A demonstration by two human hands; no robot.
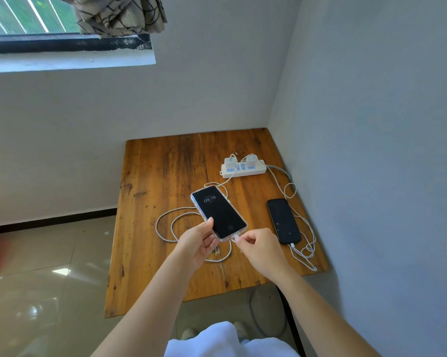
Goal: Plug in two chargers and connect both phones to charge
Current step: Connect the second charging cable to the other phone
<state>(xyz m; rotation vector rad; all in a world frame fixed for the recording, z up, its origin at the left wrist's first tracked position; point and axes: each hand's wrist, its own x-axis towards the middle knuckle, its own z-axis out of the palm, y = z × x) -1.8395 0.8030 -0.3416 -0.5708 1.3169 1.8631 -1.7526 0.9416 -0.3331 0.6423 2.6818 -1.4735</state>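
A person looks down at a wooden table (165, 176) set in the corner of a white-walled room. Near the table's far right corner lies a white power strip (243, 169), with two white chargers (230, 162) plugged into it side by side.

In front of the power strip, toward the table's middle, the left hand (198, 244) grips the near end of a phone in a clear case (218, 212), thumb on the dark screen, fingers wrapped beneath. The phone is lifted and tilted above the table, its screen showing a clock. The right hand (259, 249) has its fingers pinched closed on a white cable plug (235, 237), held at the phone's bottom edge; whether it is fully seated cannot be told.

A white cable (165, 222) loops on the table below and left of this phone. To the right of the power strip's front, near the wall, a second black phone (283, 220) lies flat with another white cable (303, 249) at its near end.
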